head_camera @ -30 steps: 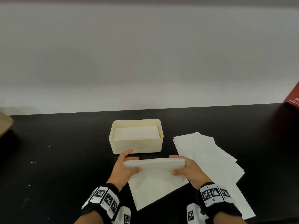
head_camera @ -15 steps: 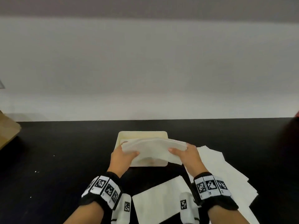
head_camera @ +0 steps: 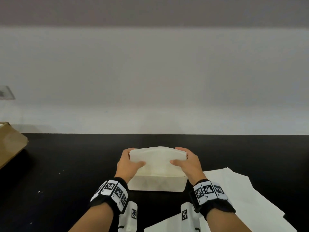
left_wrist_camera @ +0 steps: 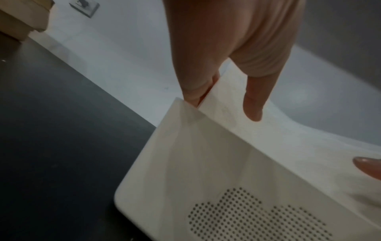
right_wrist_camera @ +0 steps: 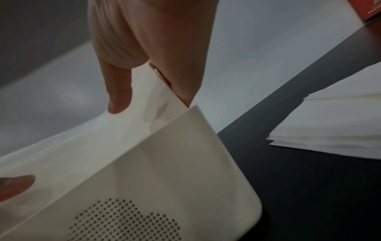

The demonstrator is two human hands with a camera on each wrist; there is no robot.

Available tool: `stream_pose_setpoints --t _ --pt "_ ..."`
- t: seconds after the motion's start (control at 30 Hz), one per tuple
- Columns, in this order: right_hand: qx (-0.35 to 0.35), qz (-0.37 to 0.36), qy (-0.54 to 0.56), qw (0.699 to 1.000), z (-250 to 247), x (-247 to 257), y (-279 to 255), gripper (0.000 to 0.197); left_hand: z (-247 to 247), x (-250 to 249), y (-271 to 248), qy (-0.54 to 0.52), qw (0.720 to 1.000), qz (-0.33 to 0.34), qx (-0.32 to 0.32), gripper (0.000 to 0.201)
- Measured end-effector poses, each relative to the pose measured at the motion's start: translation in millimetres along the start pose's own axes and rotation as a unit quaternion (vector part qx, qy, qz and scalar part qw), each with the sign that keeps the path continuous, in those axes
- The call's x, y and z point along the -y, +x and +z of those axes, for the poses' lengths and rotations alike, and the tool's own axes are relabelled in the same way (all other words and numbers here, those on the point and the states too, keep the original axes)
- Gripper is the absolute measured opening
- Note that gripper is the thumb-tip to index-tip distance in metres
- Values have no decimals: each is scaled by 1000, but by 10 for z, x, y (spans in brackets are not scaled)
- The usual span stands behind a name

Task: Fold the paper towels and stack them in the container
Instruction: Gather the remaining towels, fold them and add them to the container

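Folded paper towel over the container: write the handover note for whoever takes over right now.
Left hand pinches the folded paper towel at its left end, right hand at its right.
The towel bows upward over the open cream container, its ends at the rim.
Done: this towel is folded and brought to the container.
Left: seat and release it, then fold the loose towels lying right of the container.

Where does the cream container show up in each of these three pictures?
Head: container low centre, between both wrists.
Left wrist: lower right, dotted wall facing the camera.
Right wrist: lower left, same dotted wall.
Shared landmark: the folded paper towel held above its rim.
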State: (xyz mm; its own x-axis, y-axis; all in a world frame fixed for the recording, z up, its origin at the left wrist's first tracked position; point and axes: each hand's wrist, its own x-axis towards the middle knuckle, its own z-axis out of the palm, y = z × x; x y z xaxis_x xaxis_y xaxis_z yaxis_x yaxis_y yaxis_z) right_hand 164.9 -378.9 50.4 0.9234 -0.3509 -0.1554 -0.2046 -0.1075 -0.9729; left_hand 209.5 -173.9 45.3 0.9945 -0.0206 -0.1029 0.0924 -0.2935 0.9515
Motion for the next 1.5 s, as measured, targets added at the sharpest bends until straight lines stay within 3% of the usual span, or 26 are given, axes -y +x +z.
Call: stream_pose_setpoints --t 0.17,0.3,0.4,0.5,0.6,0.67,0.8,0.87,0.97,1.07,1.13,1.23,1.5 --pt "13 -34 19 999 -23 76 35 40 18 -100 65 -10 999 29 -13 46" --pt "27 -44 5 999 -71 72 53 62 -41 -119 74 44 996 73 0 52" --pt "44 -66 -91 993 -57 114 42 73 -63 -160 90 130 985 114 25 54" --pt "61 -101 -230 966 38 194 22 73 -31 -168 140 310 937 155 37 57" --pt "79 -132 -411 899 127 206 26 68 25 -164 126 443 882 160 39 54" --pt "83 -121 -465 873 129 205 33 65 33 -163 105 487 856 173 24 49" --pt "63 -70 -424 901 35 211 38 52 -55 -116 140 530 836 144 20 40" --pt "54 -65 -404 911 -6 241 33 41 -106 -127 164 506 853 128 22 30" --pt "29 -85 -361 928 -63 358 10 26 -190 -231 161 305 947 96 16 8" --pt "1 -66 -223 973 -123 371 -1 18 -260 -228 143 147 987 59 9 6" --pt "16 -34 -190 981 -120 306 -19 23 -270 -166 114 133 990 25 30 10" --pt "56 0 -253 966 -78 149 7 35 -219 -66 111 204 977 0 63 29" --pt "30 22 -202 979 -98 73 16 62 -169 -65 115 246 967 -16 65 50"
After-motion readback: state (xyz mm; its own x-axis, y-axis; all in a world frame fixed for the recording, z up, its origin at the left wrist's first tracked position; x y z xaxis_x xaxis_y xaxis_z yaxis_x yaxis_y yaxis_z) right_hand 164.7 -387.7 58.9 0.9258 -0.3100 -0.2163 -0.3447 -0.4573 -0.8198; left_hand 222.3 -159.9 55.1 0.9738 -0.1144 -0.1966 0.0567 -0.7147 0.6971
